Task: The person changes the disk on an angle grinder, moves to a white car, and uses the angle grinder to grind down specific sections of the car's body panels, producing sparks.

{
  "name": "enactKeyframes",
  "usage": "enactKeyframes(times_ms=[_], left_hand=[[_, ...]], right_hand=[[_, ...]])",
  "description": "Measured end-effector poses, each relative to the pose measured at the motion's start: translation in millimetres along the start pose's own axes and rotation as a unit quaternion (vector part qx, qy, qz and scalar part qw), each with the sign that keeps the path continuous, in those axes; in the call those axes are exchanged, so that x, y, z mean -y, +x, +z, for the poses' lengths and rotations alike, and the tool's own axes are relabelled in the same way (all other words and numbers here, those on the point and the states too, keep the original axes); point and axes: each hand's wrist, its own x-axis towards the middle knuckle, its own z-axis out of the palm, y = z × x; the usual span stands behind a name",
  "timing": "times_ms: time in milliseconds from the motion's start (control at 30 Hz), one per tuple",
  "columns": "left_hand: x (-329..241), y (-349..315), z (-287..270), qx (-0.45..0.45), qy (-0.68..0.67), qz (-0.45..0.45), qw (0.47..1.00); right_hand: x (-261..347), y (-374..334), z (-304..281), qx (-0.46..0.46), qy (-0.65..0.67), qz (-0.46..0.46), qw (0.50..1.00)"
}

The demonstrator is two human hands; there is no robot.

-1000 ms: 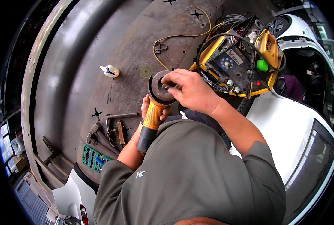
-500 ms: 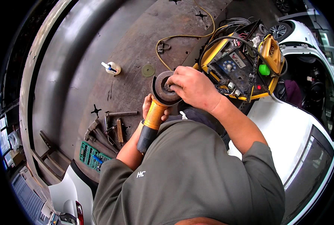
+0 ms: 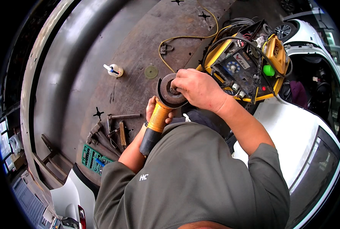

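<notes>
Angle grinder (image 3: 159,120) is showing a yellow-orange body going black at the near end, with a rusty brown disc (image 3: 172,91). Welding machine (image 3: 246,63), far right, is looking yellow and black with a green knob. Socket set case (image 3: 93,159), near left, is showing green. Shirt (image 3: 193,179) is reading grey-green.

I see bare rusty tabletop (image 3: 139,42) in the upper middle of the frame, good for passing. A yellow machine (image 3: 250,65) blocks the upper right. Its yellow cable (image 3: 185,37) loops across. Loose tools (image 3: 112,131) crowd the lower left.
</notes>
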Motion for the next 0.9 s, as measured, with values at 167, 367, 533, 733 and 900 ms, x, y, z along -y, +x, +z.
enactKeyframes(times_ms=[167, 367, 533, 733, 900], left_hand=[[0, 1, 2, -0.02, 0.014, 0.004, 1.0], [1, 4, 4, -0.024, 0.007, -0.002, 1.0], [5, 5, 8, -0.032, -0.024, -0.004, 0.999], [3, 2, 2, -0.031, -0.018, -0.01, 0.999], [2, 0, 4, -0.032, -0.001, -0.005, 0.999]], right_hand=[[3, 0, -8, 0.021, -0.007, 0.013, 1.0], [-2, -1, -1, 0.021, -0.027, -0.027, 0.999], [-6, -3, -1, 0.027, -0.024, -0.035, 0.999], [-2, -4, -2, 0.033, -0.028, 0.016, 0.999], [1, -6, 5, 0.011, -0.064, 0.047, 0.997]])
